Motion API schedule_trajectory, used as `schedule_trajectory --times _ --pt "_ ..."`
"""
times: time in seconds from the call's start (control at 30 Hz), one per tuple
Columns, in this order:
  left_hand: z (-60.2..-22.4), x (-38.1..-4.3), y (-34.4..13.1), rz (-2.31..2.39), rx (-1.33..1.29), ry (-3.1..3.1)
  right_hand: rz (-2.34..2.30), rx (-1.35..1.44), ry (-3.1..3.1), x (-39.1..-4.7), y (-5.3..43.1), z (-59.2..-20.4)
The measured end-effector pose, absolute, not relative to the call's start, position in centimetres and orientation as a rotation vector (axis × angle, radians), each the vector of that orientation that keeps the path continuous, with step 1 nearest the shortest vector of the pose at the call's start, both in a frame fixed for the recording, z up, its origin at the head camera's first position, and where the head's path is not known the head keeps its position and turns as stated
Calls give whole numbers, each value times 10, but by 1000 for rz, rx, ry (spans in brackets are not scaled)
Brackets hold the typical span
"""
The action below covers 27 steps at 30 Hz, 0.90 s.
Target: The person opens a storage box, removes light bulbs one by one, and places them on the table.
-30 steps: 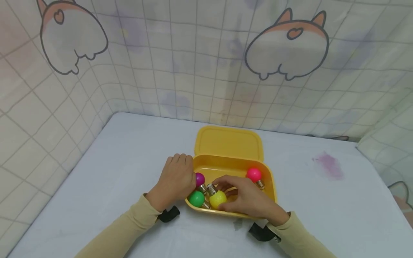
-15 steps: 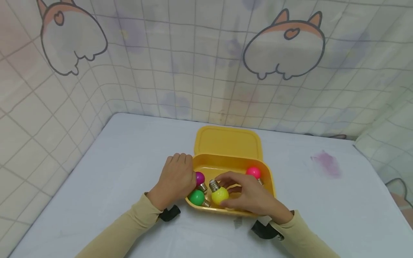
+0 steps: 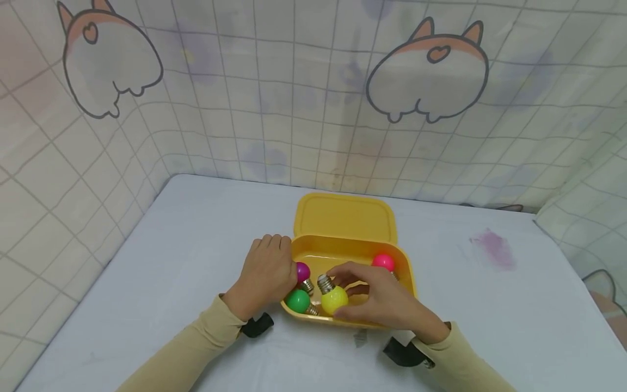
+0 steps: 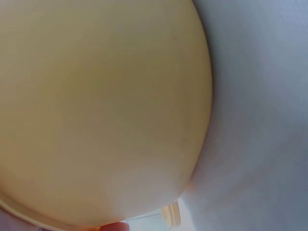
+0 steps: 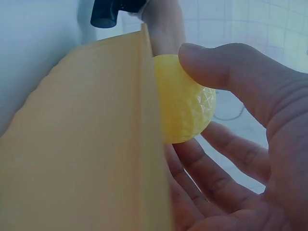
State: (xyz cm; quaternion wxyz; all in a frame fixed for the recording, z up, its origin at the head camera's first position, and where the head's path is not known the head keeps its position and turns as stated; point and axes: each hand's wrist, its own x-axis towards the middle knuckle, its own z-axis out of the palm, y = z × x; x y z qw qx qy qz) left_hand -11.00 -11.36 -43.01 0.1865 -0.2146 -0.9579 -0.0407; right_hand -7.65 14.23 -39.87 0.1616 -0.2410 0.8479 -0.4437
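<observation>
The right hand's [image 3: 384, 296] grip is partly closed, thumb and fingers pinching the round yellow light bulb [image 3: 334, 300], screw base tilted up, just behind the yellow plastic box's [image 3: 338, 320] front rim. The left hand [image 3: 268, 270] grips its left edge; bare box floor lies behind the bulb.

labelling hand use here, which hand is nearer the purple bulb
Left: the left hand grips the box beside the purple bulb; the right hand is farther off, holding the yellow bulb.
</observation>
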Motion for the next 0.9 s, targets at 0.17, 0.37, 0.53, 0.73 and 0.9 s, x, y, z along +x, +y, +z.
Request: schedule_trajectory --times 0.17,0.37,0.53,0.73,0.9 --pt "-430 -110 -113 -121 -590 -2716 -1279 -718 2416 -76 144 -393" --pt "-429 -110 -113 -132 -580 -2749 -1271 -692 2417 -75 146 -389" --pt "-430 -110 -114 -129 -579 -2728 -1292 -733 2410 -76 148 -388" --pt "-430 -110 -114 -123 -577 -2710 -1318 -746 2409 -76 150 -386" --pt "-429 -109 -114 -124 -571 -2713 -1356 -751 2412 -75 151 -381"
